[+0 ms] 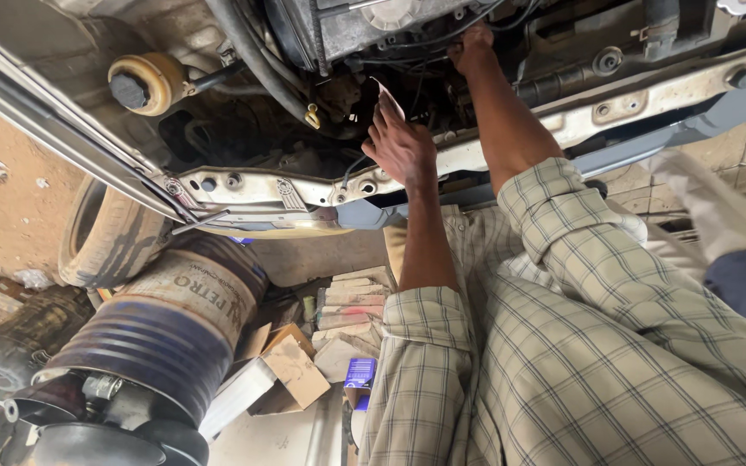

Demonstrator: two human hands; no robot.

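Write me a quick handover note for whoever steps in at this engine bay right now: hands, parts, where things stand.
Left hand: open, fingers spread, resting at the front crossmember of the car, with a thin flat piece at its fingertips; whether it grips it is unclear.
Right hand: reached deep into the engine bay among the hoses and wires; what it holds, if anything, is hidden.
Nearby: yellowish fluid reservoir with black cap at upper left, tyre and a ribbed drum on the ground, cardboard scraps beside them.
Done and left: the pictures do not show either; look under the right hand first.
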